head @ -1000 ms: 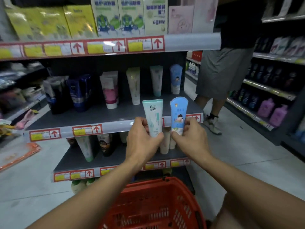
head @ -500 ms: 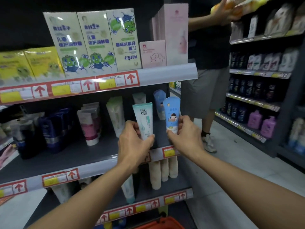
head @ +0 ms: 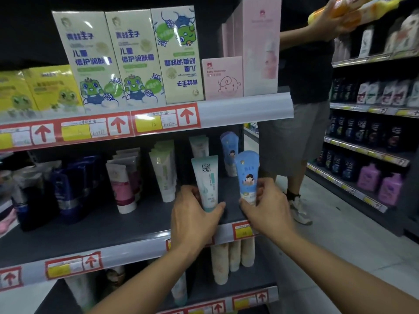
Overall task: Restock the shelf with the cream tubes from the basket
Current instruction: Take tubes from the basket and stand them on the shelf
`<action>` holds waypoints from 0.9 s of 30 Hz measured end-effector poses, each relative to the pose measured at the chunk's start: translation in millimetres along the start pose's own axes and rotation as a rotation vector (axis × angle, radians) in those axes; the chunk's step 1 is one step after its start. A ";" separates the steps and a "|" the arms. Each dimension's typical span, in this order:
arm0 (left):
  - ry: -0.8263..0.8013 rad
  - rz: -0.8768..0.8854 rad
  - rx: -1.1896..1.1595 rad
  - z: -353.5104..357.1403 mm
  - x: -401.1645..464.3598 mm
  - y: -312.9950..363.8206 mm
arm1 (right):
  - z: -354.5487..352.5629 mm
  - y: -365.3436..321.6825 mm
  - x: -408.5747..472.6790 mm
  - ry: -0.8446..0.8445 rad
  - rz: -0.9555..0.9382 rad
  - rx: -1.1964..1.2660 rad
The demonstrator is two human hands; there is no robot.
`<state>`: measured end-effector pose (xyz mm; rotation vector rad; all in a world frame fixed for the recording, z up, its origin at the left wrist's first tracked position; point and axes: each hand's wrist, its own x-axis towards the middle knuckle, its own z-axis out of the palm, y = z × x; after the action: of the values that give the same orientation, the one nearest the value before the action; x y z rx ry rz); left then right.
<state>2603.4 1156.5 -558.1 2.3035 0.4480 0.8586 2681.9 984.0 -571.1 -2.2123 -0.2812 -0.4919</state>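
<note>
My left hand (head: 192,218) grips a white and teal cream tube (head: 205,177) upright over the middle shelf (head: 95,232), near its right end. My right hand (head: 265,207) pinches a blue cream tube (head: 247,171) with a child's picture, upright just right of the teal one. Behind them on the shelf stand a matching pale green tube (head: 199,146) and a matching blue tube (head: 229,150). The basket is out of view.
Other tubes fill the middle shelf to the left: white-green (head: 164,171), pink-white (head: 123,184), dark blue (head: 72,184). Boxes (head: 136,57) stand on the shelf above. Beige tubes (head: 226,259) hang below. A person (head: 301,87) stands close at the right, before another shelving unit (head: 371,141).
Both hands have carried the two tubes up from above the basket and forward over the middle shelf. The view has tilted up and the red basket has dropped out of sight.
</note>
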 end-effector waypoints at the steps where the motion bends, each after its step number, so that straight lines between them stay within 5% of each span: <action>1: 0.015 0.009 0.075 0.5 -1.0 -1.2 | 0.2 0.0 -1.2 0.025 0.004 -0.078; 4: -0.003 -0.002 0.161 1.0 -0.9 -1.6 | -1.3 -0.7 -1.5 -0.017 0.012 -0.304; 14: -0.160 -0.257 0.158 19.5 46.5 11.6 | 8.7 -20.1 56.7 -0.263 0.159 -0.349; 27: -0.146 -0.316 0.234 52.7 97.8 4.4 | 49.4 -12.0 99.8 -0.177 0.202 -0.301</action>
<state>2710.9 1179.2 -540.9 2.3948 0.8580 0.5021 2779.7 1033.4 -547.5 -2.5496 -0.0760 -0.2393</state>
